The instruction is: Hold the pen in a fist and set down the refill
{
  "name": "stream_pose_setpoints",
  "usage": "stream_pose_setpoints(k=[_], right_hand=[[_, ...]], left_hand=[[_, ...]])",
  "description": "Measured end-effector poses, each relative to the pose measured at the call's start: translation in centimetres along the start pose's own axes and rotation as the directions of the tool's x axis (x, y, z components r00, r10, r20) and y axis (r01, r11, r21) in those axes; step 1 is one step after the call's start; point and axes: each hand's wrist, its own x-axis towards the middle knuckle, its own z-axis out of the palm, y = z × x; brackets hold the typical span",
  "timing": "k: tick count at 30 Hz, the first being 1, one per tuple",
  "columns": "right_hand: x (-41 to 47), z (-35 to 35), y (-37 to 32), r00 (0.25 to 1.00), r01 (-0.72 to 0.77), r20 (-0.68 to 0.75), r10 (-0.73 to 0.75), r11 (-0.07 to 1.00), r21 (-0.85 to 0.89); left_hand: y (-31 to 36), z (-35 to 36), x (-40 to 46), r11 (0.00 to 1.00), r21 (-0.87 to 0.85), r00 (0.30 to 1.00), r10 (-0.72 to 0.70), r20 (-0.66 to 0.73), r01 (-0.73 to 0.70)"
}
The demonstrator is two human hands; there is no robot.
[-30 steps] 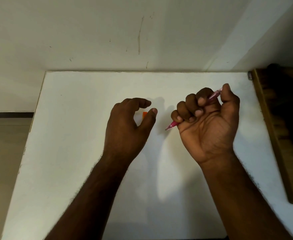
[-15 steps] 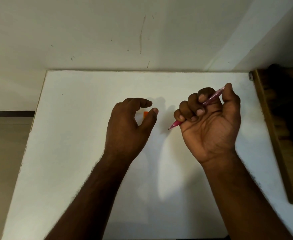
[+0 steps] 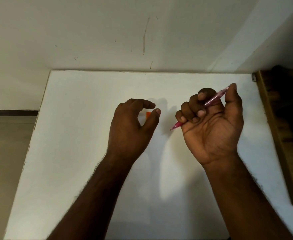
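Over a white table (image 3: 73,153), the right hand (image 3: 211,129) is clenching a pink pen (image 3: 213,100), while the left hand (image 3: 132,125) is hovering, fingers loosely curled, holding nothing, over a small orange piece (image 3: 148,115).

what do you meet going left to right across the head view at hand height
bare edge of the white table top → left hand → small orange piece showing between its thumb and fingers → pink translucent pen → right hand gripping that pen → brown wooden board at the table's right side
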Motion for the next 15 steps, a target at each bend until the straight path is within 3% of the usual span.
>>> stream_pose_setpoints(k=[15], right_hand=[[-0.04, 0.35, -0.21, 0.999, 0.039, 0.016, -0.038, 0.999, -0.029]], left_hand=[[-0.01, 0.00, 0.04, 1.000, 0.002, 1.000, 0.009, 0.000, -0.009]])
